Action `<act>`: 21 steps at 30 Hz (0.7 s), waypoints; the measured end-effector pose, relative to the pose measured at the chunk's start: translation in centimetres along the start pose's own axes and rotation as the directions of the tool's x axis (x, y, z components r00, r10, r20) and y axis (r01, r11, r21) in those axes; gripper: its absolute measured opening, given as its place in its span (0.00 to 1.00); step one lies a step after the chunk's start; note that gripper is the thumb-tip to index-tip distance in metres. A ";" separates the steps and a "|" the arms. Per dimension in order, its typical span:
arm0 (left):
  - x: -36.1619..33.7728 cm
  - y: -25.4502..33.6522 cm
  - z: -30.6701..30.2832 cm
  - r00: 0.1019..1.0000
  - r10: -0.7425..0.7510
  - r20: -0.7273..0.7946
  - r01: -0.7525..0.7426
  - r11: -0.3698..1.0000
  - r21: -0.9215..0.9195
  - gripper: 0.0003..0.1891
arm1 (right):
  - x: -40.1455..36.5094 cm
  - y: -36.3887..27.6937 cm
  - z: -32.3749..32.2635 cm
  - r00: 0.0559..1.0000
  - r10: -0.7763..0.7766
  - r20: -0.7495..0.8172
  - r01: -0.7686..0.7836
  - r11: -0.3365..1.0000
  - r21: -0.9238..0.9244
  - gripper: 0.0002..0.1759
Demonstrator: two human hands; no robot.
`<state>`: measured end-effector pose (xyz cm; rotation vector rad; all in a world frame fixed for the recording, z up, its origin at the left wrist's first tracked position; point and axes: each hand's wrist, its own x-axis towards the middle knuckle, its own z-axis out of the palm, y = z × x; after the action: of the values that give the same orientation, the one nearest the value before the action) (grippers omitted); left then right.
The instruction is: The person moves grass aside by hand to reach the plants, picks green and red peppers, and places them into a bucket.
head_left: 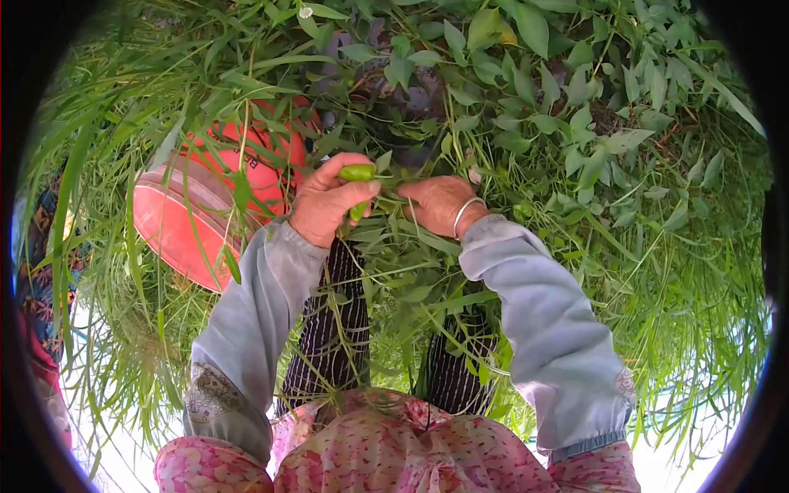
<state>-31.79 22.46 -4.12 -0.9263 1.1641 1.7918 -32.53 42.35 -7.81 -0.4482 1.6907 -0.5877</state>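
My left hand (329, 201) is closed around green chili peppers. One pepper (357, 172) sticks out between thumb and forefinger, its stalk pointing right, and another pepper (358, 211) shows below the thumb. Just to the right, my right hand (441, 205), with a white bangle at the wrist, reaches into the leaves of the pepper plant (411, 234). Its fingers are bent and drawn together among thin stems; their tips are partly hidden, so what they grip cannot be made out. A small gap separates the two hands.
A red-orange bucket (182, 223) lies tilted in the grass to the left, partly covered by blades. Dense leafy plants (567, 123) fill the top and right. My striped trouser legs stand below the hands. Patterned cloth (48, 255) shows at the far left edge.
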 end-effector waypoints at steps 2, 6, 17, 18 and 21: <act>-0.7 0.6 -0.7 0.996 -0.020 0.082 0.027 0.996 -0.085 0.15 | -0.4 0.2 0.4 0.998 0.001 -0.067 0.004 0.998 0.067 0.18; -3.8 1.3 -0.4 0.971 -0.107 0.211 0.115 0.993 -0.022 0.16 | 0.0 0.1 0.1 0.995 -0.002 -0.096 0.018 0.987 0.160 0.18; -5.9 0.4 3.5 0.932 -0.142 0.333 0.084 0.979 0.184 0.16 | -0.2 1.2 1.5 0.969 -0.069 -0.237 0.119 0.972 0.205 0.15; -6.7 0.6 4.5 0.913 -0.136 0.385 0.036 0.966 0.255 0.15 | -0.2 1.1 1.5 0.965 0.003 -0.261 0.058 0.972 0.227 0.17; -7.6 0.8 4.4 0.893 -0.154 0.424 0.028 0.957 0.287 0.16 | -0.5 0.8 0.9 0.965 0.156 -0.210 -0.056 0.908 0.415 0.19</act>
<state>-29.95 24.67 4.20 -0.3723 1.0163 1.6004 -31.55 43.16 -8.08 0.0183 1.7467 -0.9172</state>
